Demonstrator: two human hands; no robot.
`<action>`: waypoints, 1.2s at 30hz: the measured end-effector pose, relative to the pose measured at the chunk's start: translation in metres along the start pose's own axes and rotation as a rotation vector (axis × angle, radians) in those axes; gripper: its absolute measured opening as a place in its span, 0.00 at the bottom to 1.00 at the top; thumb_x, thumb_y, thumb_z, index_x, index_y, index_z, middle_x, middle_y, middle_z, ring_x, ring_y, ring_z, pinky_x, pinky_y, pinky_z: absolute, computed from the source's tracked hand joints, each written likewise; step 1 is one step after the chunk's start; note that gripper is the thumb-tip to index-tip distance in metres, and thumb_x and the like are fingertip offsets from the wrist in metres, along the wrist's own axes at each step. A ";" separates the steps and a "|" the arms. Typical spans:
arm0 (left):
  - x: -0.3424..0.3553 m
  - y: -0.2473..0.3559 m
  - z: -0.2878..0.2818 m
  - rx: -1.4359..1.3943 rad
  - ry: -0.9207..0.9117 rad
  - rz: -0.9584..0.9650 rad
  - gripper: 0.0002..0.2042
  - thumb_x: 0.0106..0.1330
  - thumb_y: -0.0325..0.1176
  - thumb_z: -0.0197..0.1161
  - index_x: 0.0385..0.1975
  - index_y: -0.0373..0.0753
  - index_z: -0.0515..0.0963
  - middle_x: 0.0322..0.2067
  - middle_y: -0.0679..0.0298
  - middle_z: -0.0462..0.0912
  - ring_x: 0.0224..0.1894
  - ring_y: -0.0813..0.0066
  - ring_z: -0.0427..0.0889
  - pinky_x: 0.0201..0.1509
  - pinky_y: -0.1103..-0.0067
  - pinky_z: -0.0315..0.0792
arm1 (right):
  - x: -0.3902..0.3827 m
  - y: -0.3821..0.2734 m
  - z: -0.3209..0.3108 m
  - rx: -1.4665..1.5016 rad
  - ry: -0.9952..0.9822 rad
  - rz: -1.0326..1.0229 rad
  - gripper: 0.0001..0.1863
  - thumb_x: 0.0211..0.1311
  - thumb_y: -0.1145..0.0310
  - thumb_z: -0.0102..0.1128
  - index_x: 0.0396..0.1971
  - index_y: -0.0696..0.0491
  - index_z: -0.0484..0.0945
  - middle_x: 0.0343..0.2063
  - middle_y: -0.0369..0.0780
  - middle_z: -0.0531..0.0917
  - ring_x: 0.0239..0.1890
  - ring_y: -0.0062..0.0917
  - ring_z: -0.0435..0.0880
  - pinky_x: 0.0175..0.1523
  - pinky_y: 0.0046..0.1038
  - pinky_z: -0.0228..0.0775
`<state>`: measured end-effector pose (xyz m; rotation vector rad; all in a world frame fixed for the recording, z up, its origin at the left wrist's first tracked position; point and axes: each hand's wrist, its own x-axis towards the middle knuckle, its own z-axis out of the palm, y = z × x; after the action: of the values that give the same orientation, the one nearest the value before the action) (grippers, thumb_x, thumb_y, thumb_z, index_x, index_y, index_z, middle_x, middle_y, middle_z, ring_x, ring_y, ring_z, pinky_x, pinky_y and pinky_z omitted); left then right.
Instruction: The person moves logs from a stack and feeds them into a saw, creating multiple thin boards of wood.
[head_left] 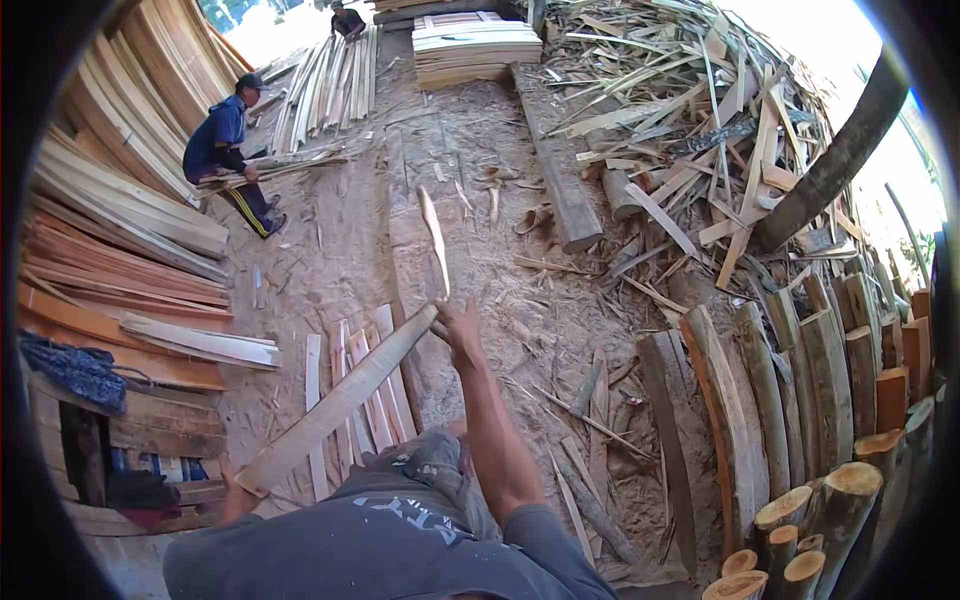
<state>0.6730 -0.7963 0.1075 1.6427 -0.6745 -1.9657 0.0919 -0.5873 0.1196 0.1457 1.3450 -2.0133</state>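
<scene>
A long pale wooden plank point(340, 405) slants across in front of my body, its near end low on the left and its far end near the middle. My left hand point(238, 497) grips the near end, partly hidden by the plank and my shirt. At the far end my right hand point(460, 330) is closed, my arm stretched forward. A narrow, brightly lit, blade-like shape point(436, 240) extends away just beyond my right hand. Glare hides whether it is metal or wood, and I cannot tell if the hand touches it. Several pale boards point(375, 385) lie on the ground under the plank.
Stacked boards point(120, 235) line the left side, with a dark blue cloth point(70, 370) on them. A person point(225, 150) carries thin strips; another person point(347, 20) is farther back. Scrap wood point(690, 130) heaps at right, beside a beam point(560, 170) and upright log slabs point(725, 410).
</scene>
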 end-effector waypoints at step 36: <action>-0.524 -0.769 0.125 1.930 -3.013 -0.236 0.29 0.66 0.49 0.56 0.62 0.38 0.62 0.41 0.60 0.81 0.39 0.74 0.79 0.40 0.78 0.71 | -0.858 0.384 -0.432 0.406 2.896 0.050 0.30 0.60 0.53 0.57 0.53 0.61 0.68 0.38 0.49 0.78 0.40 0.41 0.78 0.47 0.39 0.70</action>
<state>0.5913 0.1342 0.0183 1.3315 1.1150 0.5064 0.8462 0.1130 0.0156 -2.0320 -0.7188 0.2317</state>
